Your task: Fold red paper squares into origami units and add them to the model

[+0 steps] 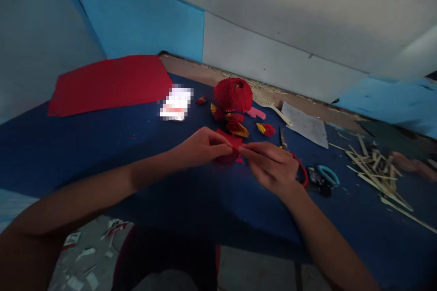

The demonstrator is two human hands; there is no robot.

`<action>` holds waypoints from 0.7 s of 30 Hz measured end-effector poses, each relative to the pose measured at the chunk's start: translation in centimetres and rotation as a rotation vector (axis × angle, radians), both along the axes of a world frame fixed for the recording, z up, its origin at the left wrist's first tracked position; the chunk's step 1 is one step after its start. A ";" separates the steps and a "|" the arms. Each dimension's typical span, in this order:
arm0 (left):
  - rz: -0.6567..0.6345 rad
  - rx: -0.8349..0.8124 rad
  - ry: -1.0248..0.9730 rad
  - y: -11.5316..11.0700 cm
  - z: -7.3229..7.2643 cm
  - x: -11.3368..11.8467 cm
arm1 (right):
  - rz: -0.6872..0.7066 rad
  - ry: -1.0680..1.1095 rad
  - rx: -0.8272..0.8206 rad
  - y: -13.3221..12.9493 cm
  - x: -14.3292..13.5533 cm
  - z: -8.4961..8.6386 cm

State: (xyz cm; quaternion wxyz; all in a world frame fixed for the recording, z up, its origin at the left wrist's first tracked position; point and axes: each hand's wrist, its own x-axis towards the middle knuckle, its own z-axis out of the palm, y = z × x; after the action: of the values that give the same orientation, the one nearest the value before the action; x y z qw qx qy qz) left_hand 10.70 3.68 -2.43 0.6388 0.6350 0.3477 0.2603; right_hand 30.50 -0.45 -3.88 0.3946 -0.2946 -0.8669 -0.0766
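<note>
In the head view my left hand [206, 149] and my right hand [273, 163] meet over the table, fingertips pinched together on a small piece of red paper [236, 148]. Most of that piece is hidden by the fingers. Just behind it lies more flat red paper [229, 136]. A small red folded scrap [239, 159] shows below the fingertips. Beyond the hands sit red and yellow folded-paper pieces [237, 128] and a round red folded-paper form [228, 94] with an opening on top. Red-handled scissors [302, 172] lie partly behind my right hand.
On the blue table [191, 200] lie a large red sheet [112, 84], a lit phone [176, 103], a pink folded strip [256, 113], a pale-handled brush-like tool [282, 114], a white sheet [305, 122], a teal ring [328, 175] and several thin sticks [377, 168]. Scraps litter the floor.
</note>
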 end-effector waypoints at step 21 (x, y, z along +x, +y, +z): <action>0.030 0.473 0.129 0.5 -1.0 -0.1 | -0.004 0.472 -0.705 0.8 -1.2 -0.8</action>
State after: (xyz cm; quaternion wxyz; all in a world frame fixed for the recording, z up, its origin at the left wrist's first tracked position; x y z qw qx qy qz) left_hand 10.61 4.16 -3.39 0.4450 0.7769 0.3265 0.3030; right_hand 29.31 0.36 -4.66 0.4571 -0.4230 -0.7253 0.2934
